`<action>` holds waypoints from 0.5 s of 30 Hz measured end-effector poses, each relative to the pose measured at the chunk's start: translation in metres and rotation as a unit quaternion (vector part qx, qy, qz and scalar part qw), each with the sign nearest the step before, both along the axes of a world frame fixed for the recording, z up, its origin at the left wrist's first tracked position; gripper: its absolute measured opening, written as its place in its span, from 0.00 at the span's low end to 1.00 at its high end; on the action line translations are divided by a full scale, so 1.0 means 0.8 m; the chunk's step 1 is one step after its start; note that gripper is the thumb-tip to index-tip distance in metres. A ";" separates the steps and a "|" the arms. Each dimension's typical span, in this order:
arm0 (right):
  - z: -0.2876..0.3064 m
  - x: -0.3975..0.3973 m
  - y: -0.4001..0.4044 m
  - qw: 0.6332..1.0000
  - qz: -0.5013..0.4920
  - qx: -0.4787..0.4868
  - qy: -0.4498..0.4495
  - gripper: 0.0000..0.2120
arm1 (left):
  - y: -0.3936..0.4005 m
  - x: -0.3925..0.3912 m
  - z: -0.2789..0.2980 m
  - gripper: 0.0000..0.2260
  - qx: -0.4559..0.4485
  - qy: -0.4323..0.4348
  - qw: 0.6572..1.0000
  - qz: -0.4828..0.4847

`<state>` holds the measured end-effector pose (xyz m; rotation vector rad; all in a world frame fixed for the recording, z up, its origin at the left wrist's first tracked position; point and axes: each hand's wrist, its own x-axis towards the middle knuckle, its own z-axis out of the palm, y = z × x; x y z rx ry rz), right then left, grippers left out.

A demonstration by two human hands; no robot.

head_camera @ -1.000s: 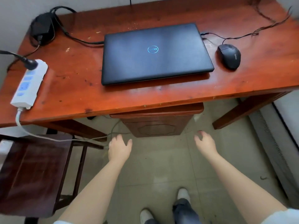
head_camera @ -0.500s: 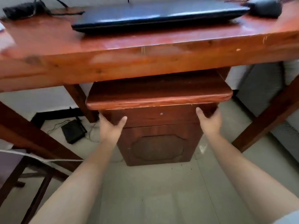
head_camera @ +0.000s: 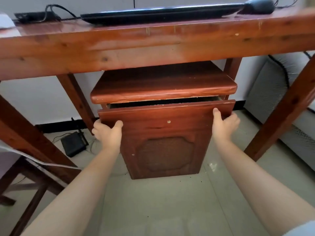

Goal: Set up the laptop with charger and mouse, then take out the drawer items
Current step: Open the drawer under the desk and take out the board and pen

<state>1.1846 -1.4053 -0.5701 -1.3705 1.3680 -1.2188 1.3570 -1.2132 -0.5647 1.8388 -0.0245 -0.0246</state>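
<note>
A small dark wooden cabinet (head_camera: 163, 87) stands on the floor under the table (head_camera: 119, 48). Its top drawer (head_camera: 167, 114) is pulled out a little, leaving a dark slit above the drawer front; what is inside is hidden. My left hand (head_camera: 108, 132) grips the drawer front's lower left edge. My right hand (head_camera: 224, 123) grips its right edge, thumb on the front face. On the tabletop, seen nearly edge-on, lie the closed black laptop (head_camera: 160, 13), the black mouse (head_camera: 260, 5) at its right and the charger brick (head_camera: 32, 16) at its left.
A black router (head_camera: 73, 143) with cables lies on the floor left of the cabinet. Table legs (head_camera: 279, 116) slant down on both sides. A dark wooden chair (head_camera: 20, 184) stands at the lower left, a grey radiator (head_camera: 279, 92) at the right. The floor is pale tile.
My view dropped from above the table to below its edge. Both hands went from hanging free to gripping the drawer front's sides, and the drawer has slid out a little.
</note>
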 end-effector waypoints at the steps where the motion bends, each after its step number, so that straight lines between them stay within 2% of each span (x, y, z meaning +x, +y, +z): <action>1: 0.001 -0.005 0.011 1.000 -0.026 0.003 -0.009 0.26 | 0.006 -0.009 -0.002 0.27 -0.022 -0.003 1.000 0.020; 5: -0.006 -0.029 0.042 0.995 -0.072 0.030 -0.060 0.25 | 0.028 -0.040 -0.014 0.27 -0.063 0.002 0.996 0.069; 10: -0.034 -0.052 0.060 0.991 -0.014 0.105 -0.084 0.29 | 0.041 -0.062 -0.034 0.28 -0.093 0.077 0.990 0.069; 13: -0.042 -0.055 0.062 0.986 0.017 0.121 -0.111 0.31 | 0.045 -0.069 -0.041 0.31 -0.089 0.055 0.993 0.045; 15: -0.039 -0.057 0.063 0.990 0.019 0.103 -0.090 0.32 | 0.049 -0.073 -0.038 0.33 -0.039 0.012 0.999 0.034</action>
